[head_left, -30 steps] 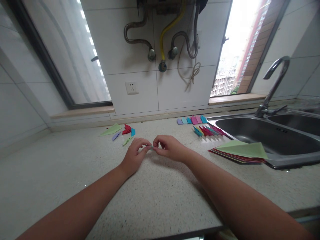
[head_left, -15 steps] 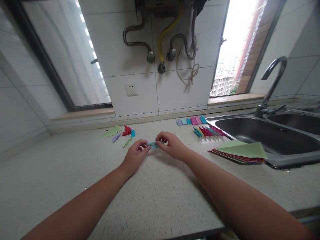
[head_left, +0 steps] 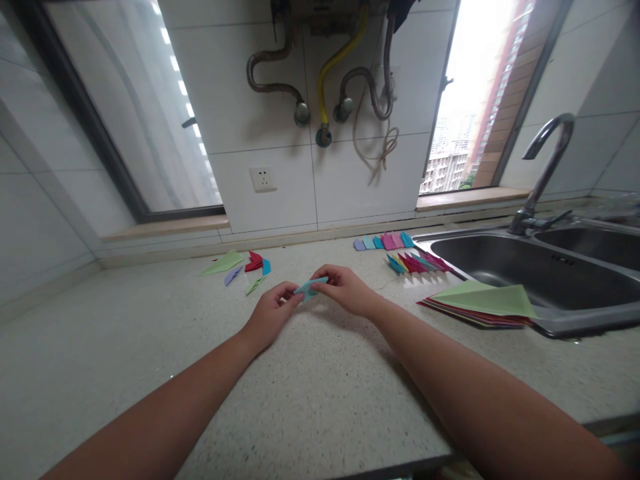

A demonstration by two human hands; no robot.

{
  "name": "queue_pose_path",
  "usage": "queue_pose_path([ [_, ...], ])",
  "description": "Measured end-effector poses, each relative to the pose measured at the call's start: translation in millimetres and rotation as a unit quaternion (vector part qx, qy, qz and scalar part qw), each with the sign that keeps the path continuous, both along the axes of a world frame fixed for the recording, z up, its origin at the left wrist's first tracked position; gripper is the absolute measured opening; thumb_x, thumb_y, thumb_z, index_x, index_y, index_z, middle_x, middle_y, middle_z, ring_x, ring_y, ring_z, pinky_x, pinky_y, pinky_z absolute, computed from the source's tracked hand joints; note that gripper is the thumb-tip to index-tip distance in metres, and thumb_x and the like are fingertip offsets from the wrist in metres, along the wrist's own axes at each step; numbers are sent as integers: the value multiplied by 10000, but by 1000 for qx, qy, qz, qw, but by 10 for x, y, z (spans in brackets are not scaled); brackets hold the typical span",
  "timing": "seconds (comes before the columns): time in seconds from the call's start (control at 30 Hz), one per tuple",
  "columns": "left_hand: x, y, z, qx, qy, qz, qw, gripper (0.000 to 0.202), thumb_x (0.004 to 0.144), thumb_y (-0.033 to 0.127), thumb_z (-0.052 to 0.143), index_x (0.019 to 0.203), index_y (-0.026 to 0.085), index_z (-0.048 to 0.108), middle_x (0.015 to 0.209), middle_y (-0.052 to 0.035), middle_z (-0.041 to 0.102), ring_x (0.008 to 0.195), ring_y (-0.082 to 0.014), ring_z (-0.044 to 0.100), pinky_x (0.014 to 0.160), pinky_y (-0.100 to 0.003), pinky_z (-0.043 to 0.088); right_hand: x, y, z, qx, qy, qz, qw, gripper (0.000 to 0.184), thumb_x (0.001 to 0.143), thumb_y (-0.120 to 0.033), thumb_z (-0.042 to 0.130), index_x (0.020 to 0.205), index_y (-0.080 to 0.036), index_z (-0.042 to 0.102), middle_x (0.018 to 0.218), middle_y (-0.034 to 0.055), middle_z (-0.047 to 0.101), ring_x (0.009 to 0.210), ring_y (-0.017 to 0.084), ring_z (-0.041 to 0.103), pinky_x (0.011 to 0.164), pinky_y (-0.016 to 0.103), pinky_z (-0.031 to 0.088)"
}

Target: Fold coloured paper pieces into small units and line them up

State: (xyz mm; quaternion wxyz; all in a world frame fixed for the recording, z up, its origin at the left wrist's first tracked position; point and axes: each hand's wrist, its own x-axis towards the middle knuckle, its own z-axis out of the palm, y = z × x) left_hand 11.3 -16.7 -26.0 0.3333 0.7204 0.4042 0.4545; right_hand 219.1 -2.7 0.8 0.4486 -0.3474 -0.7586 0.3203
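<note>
A light blue folded paper piece is held between both hands over the speckled worktop, near its middle and well in front of the tiled wall. The left hand is closed in a pinch on the piece's left end, and the right hand is closed in a pinch on its right end, with the fingers curled over the top. The piece is tilted, with its right end raised higher. Whether it touches the worktop cannot be told.

To the left of the hands, loose folded pieces are scattered on the worktop: a pale green triangle, a red piece, a blue piece, a lilac piece and a small green piece, the last being nearest to the left hand.

To the right, a row of folded pieces in lilac, blue and pink is laid out near the wall. A second row in blue, red and magenta is set just in front of it, beside the steel sink. A stack of folded paper triangles, topped by a green one, is laid at the sink's near rim. A curved tap is mounted behind the sink. On the wall, a white socket and a yellow hose are seen.
</note>
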Motion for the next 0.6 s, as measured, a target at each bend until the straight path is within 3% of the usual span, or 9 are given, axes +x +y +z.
queue_pose_path([
  [0.2,3,-25,26,22,-9,12,1000,256,845,422,625,923,189,694,857,-32,677,739,-158,579,638,-252,437,-11,-44,21,-2,-29,-8,1000,139,803,-296,650,832,-161,671,713,0,619,640,113,504,590,240,386],
  [0.4,1,-65,55,62,47,23,997,231,866,406,611,894,199,710,873,-29,698,771,-162,600,664,-263,440,-27,-73,7,10,-45,20,999,127,809,-291,646,831,-170,678,791,21,669,749,138,576,686,258,430],
  [0.6,9,-80,33,90,80,23,992,198,869,366,612,935,215,721,867,-23,700,724,-147,585,634,-256,430,-16,-82,-9,25,-84,20,996,111,817,-250,608,845,-173,683,787,20,668,742,135,574,685,256,422],
])
